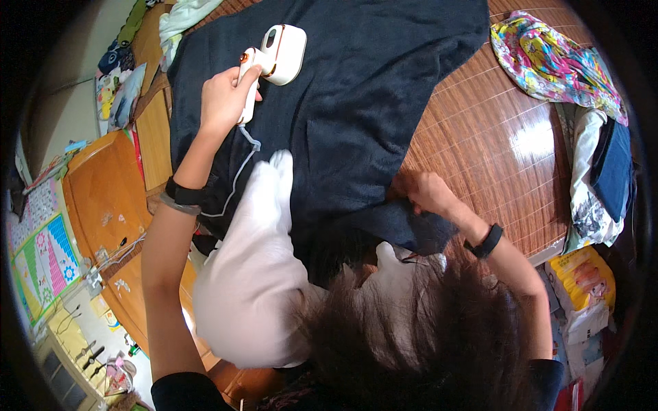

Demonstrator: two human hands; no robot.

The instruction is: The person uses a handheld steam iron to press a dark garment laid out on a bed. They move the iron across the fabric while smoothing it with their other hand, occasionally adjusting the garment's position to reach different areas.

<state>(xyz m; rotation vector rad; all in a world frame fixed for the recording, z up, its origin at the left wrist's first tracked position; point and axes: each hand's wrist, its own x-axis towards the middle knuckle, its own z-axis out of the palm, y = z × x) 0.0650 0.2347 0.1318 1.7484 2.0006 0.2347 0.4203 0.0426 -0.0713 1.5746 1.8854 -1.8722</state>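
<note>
My left hand (225, 99) is wrapped round the handle of a small white handheld iron (292, 51) with copper-coloured trim. The iron's head lies over a large black cloth (343, 103), spread with soft creases. From the handle's lower end, a pale cord (236, 175) runs down toward my left forearm. My right hand (433, 194) is closed at the near right side of the cloth, gripping a bunched fold of it; the fingertips are partly hidden. Between my arms rises a white, soft, rounded thing (250, 294), its kind unclear. Dark hair covers part of the lower middle.
Beneath the cloth is a shiny brown wood-patterned table (473, 151). A colourful floral cloth (548, 58) and folded clothes (596, 185) lie along its right edge. A yellow-and-white package (582, 288) is below them. An orange-brown wooden chair (103, 185) stands at the left.
</note>
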